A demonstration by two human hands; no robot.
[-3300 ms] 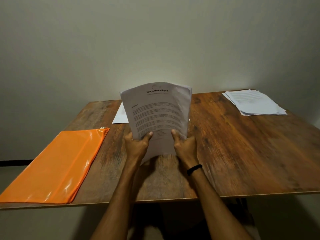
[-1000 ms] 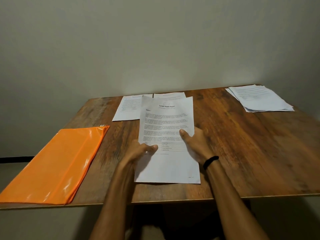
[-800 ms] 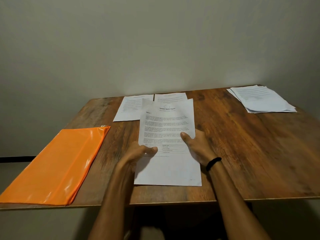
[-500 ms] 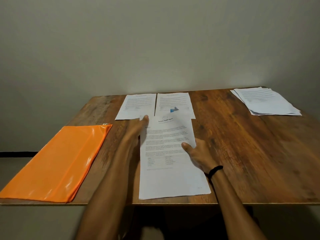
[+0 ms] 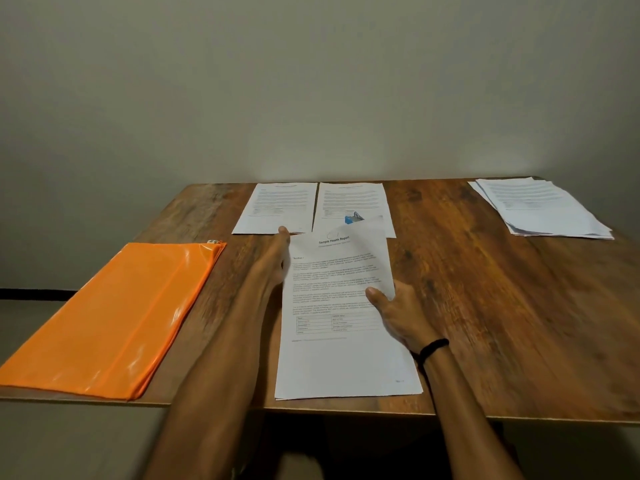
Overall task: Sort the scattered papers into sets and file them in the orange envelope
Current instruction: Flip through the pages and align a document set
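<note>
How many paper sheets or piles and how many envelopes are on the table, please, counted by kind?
Paper sheets or piles: 4 (far-left sheet, far-middle sheet, Sample Health Report set, far-right stack)
Orange envelope: 1
Total: 5

Left hand [image 5: 273, 259], right hand [image 5: 401, 315] at report [image 5: 341, 358]
</note>
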